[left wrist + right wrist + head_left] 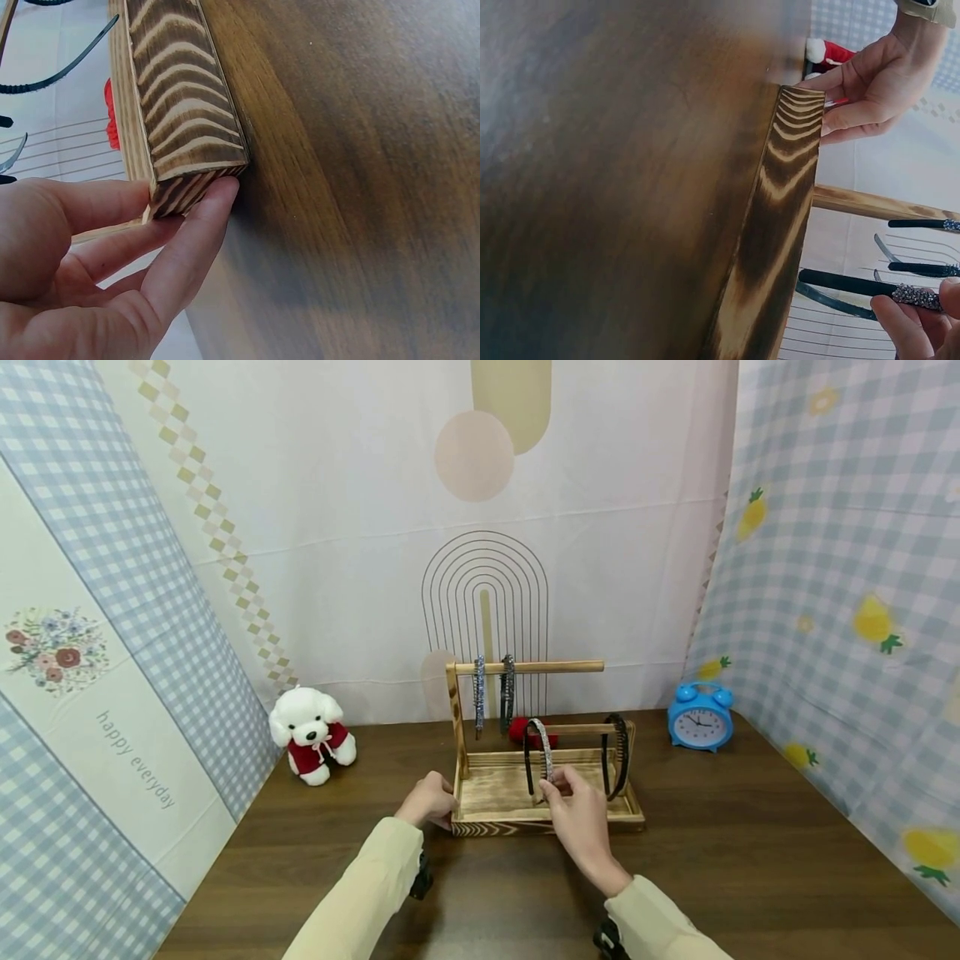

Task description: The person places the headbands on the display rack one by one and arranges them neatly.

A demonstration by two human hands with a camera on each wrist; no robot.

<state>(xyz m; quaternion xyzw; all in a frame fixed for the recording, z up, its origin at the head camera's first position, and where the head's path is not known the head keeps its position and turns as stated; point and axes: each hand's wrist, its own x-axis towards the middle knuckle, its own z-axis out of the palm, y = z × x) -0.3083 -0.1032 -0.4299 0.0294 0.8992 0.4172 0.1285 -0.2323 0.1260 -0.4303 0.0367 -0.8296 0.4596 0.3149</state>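
Observation:
A wooden headband stand (495, 828) with a tray base and two bars is on the table. My left hand (431, 799) touches its left front corner; in the left wrist view the fingertips (223, 193) lie against the tray's striped end. With my right hand (580, 814) I pinch a sparkly silver headband (542, 739) near its lower end, and it hangs on the lower bar. A black headband (619, 756) hangs at that bar's right end. On the upper bar hang a blue glittery headband (480, 693) and a dark grey one (507, 689).
A white toy dog (306, 727) in red sits at the back left of the brown table (480, 893). At the back right stands a blue alarm clock (701, 718). A red object (519, 731) lies behind the stand, before the cloth backdrop (360, 610).

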